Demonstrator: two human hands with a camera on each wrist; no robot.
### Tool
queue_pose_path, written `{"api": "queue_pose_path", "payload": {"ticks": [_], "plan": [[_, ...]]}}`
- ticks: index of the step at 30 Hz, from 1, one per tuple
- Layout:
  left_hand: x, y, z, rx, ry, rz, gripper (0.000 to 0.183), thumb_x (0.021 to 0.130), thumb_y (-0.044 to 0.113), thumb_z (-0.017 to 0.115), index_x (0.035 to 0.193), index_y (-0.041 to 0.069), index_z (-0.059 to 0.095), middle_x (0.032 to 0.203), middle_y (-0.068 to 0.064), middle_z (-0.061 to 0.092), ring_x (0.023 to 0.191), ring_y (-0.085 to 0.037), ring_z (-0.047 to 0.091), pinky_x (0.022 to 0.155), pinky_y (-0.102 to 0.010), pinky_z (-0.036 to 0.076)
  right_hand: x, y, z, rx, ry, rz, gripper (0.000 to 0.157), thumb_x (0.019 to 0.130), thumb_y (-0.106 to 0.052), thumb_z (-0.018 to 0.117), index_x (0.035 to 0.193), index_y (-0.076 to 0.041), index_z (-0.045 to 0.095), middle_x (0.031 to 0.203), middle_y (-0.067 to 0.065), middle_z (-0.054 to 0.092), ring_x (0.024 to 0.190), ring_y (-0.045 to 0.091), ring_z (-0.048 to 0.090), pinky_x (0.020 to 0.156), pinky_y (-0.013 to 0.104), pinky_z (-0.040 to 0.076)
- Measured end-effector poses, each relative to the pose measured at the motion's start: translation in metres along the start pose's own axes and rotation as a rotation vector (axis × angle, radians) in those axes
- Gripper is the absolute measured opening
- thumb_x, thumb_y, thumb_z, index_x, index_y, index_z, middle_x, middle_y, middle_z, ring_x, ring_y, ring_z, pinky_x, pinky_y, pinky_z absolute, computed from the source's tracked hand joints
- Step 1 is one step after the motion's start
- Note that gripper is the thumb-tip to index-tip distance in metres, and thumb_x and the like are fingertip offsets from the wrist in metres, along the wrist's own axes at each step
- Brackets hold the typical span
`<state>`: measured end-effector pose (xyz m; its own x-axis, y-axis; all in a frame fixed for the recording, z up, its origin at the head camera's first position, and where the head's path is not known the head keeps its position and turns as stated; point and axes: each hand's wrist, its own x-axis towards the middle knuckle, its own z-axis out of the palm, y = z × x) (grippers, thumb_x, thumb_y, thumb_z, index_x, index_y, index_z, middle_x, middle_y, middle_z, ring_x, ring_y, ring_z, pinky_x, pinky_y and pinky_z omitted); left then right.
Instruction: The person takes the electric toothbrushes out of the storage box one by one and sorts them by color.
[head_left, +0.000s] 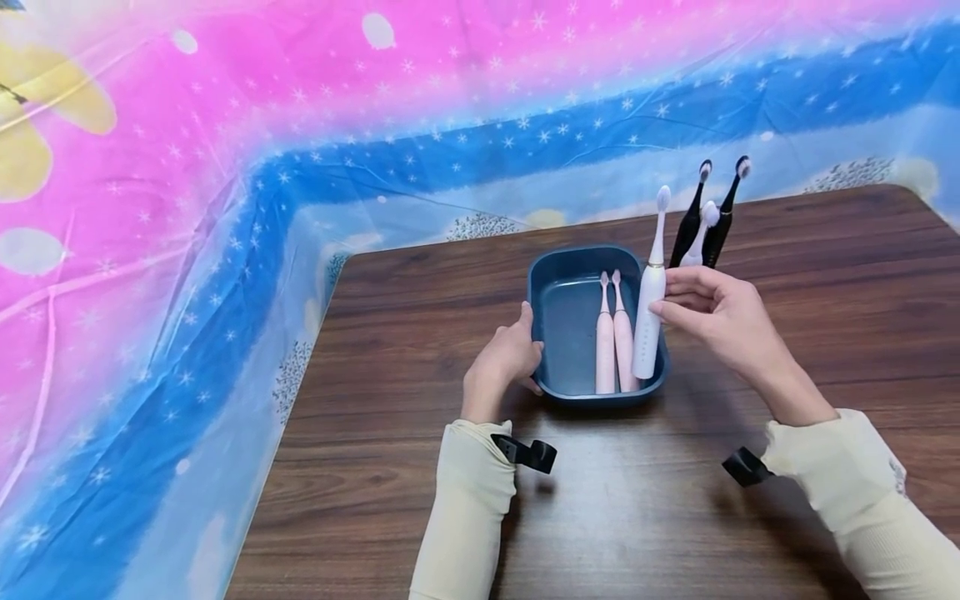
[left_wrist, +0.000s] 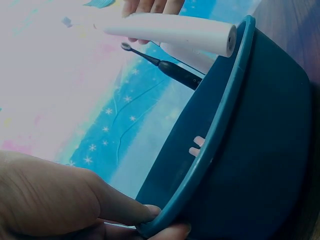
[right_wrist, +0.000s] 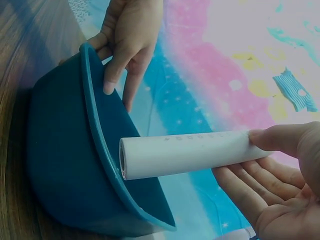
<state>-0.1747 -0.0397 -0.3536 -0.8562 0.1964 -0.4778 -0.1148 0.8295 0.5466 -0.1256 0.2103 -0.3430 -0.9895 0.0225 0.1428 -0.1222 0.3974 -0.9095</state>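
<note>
A white electric toothbrush (head_left: 648,321) stands nearly upright above the right side of a dark blue plastic bin (head_left: 558,392), its brush head upward. My right hand (head_left: 723,321) pinches its handle between thumb and fingers; the right wrist view shows the white handle (right_wrist: 175,155) with its base over the rim. With thumb and fingers over the left wall, my left hand (head_left: 506,354) grips the bin, its thumb inside the rim (left_wrist: 150,212). Two pink electric toothbrushes (head_left: 604,350) lie side by side inside the bin, heads toward the far wall.
Behind my right hand stand two black electric toothbrushes (head_left: 690,225) and another white toothbrush (head_left: 705,229), their lower parts hidden. All rest on a brown wooden table (head_left: 390,350). A pink and blue patterned cloth (head_left: 420,100) hangs behind and left of the table.
</note>
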Motion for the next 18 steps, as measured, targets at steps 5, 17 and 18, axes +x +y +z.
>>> {"api": "queue_pose_path", "payload": {"ticks": [5, 17, 18], "plan": [[0.001, -0.001, 0.001, 0.004, 0.003, 0.006, 0.069, 0.103, 0.02, 0.042, 0.155, 0.023, -0.004, 0.144, -0.024, 0.04, 0.06, -0.016, 0.069, 0.073, -0.029, 0.056, -0.002, 0.004, -0.006, -0.003, 0.019, -0.023, 0.04, 0.087, -0.025, 0.071, 0.122, -0.009, 0.061, 0.101, -0.021, 0.065, 0.091, -0.008, 0.064, 0.071, 0.013, 0.053], [0.0, -0.002, 0.0, -0.021, -0.002, 0.018, 0.069, 0.103, 0.02, 0.042, 0.155, 0.023, -0.003, 0.15, -0.022, 0.032, 0.062, -0.018, 0.07, 0.072, -0.031, 0.057, -0.01, 0.011, -0.026, 0.026, 0.1, -0.08, 0.037, 0.087, -0.013, 0.07, 0.121, -0.004, 0.061, 0.098, -0.021, 0.065, 0.088, -0.007, 0.066, 0.071, 0.011, 0.053], [0.0, -0.002, 0.0, -0.019, -0.002, 0.018, 0.069, 0.103, 0.02, 0.042, 0.155, 0.023, -0.003, 0.152, -0.022, 0.029, 0.061, -0.018, 0.069, 0.072, -0.031, 0.057, -0.011, 0.011, -0.027, 0.026, 0.106, -0.082, 0.037, 0.087, -0.012, 0.071, 0.121, -0.004, 0.061, 0.098, -0.02, 0.066, 0.087, -0.007, 0.066, 0.071, 0.011, 0.052]]}}
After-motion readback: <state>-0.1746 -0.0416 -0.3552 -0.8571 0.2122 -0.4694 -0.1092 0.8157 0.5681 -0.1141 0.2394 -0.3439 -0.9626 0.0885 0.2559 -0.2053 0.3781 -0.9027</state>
